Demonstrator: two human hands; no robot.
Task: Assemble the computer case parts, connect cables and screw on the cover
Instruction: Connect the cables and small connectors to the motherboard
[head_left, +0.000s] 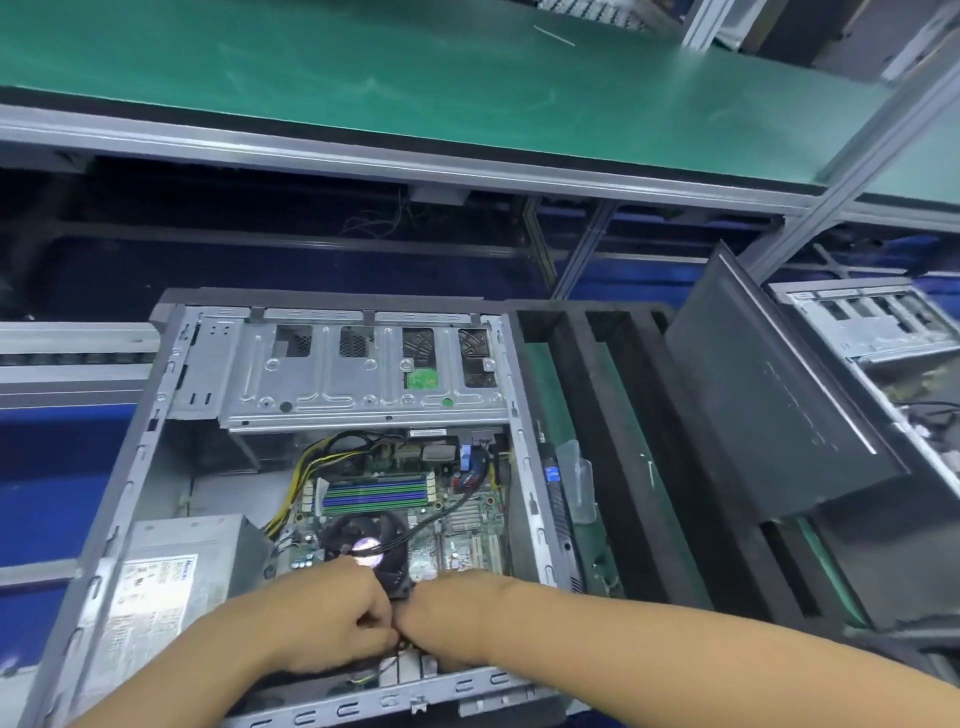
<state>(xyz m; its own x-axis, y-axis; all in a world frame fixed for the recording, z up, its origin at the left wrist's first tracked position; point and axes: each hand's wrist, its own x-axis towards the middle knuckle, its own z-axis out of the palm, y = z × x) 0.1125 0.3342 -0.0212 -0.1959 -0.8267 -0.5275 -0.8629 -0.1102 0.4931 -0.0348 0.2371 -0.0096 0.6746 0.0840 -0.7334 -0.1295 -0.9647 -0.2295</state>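
Note:
An open grey computer case (171, 395) lies on its side in front of me, its motherboard (457, 514) exposed. A silver drive cage (363, 374) spans the top and a grey power supply (176, 566) sits at the lower left. The round black CPU fan (363, 535) is in the middle, with yellow-and-black cables (306, 478) running up from it. My left hand (332, 618) and my right hand (457, 618) meet just below the fan, fingers curled down into the case near its rear edge. What they hold is hidden under them.
A black side cover (779, 395) leans tilted at the right over a black foam rack (613, 467). An electric screwdriver (558, 493) lies beside the case's right wall. Another open case (872, 327) stands at the far right. A green-topped shelf (415, 83) runs overhead behind.

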